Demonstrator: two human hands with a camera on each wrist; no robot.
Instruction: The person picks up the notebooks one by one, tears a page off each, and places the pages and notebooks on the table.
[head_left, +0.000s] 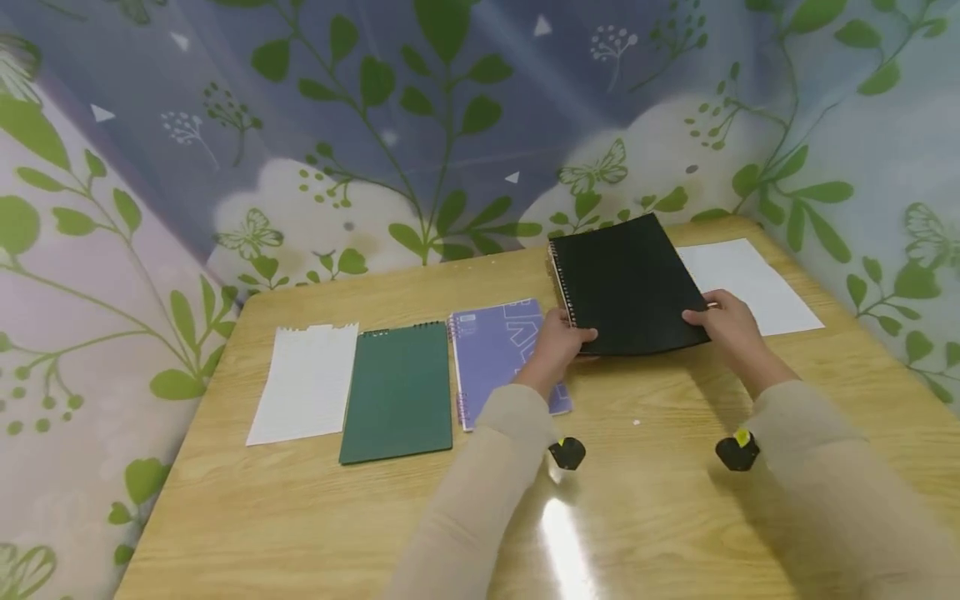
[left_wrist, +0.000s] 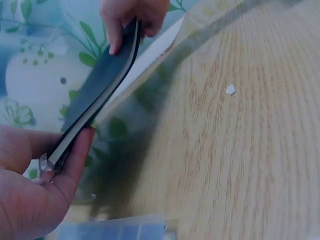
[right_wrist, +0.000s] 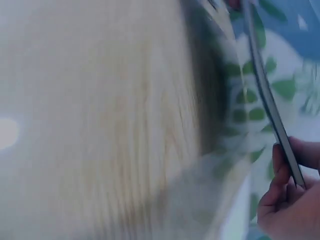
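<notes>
Pinching opposite sides of the black notebook [head_left: 626, 283], the left hand [head_left: 551, 352] and right hand [head_left: 729, 329] are holding it above the worktop [head_left: 645, 517], with the purple notebook [head_left: 491, 354] lying to its left and the white sheet [head_left: 765, 292] to its right. The notebook is bowing between them, so one loosening pinch could let it slip, while lowering it too far right could crease the sheet.

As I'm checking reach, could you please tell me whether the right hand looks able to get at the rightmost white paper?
Probably not at once: the right hand grips the black notebook. If freed, likely yes; the white paper lies close by, its right part uncovered.
</notes>
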